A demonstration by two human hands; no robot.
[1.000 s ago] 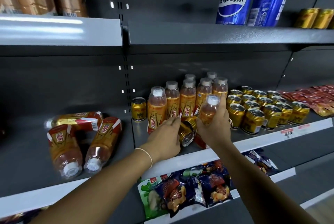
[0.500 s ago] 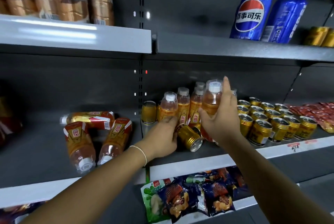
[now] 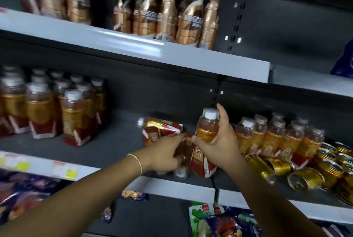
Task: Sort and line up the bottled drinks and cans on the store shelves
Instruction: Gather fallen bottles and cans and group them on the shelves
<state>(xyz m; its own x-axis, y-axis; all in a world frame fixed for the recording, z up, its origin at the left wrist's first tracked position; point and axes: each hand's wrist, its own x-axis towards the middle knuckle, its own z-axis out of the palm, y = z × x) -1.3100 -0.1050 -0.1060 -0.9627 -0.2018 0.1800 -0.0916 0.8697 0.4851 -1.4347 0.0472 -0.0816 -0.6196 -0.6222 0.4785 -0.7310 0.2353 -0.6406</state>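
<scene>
**A:** The tea bottle is upright, white cap on top. The right hand is wrapped round its body and holds it over the front of the middle shelf, just left of the upright between two bays.

**B:** And the left hand?

**A:** Right beside it, the two nearly touching. Its fingers lie over and its thumb under a lying bottle whose cap points toward the camera. It's blurred, but it reads as a grip.

**B:** What's behind that?

**A:** The toppled bottles, flat on the shelf, one with its cap pointing left.

**B:** And to the right?

**A:** A standing block of the same bottles. Past it the gold cans stand upright at the far right. The tipped cans lie on their sides near the shelf's front edge.

**B:** Further out?

**A:** Far left on the same shelf is the left group of bottles, standing and smeared by blur. On the shelf above stand copper-coloured bottles. On the shelf below lie snack packets. There's a thin bracelet on the left wrist.
</scene>
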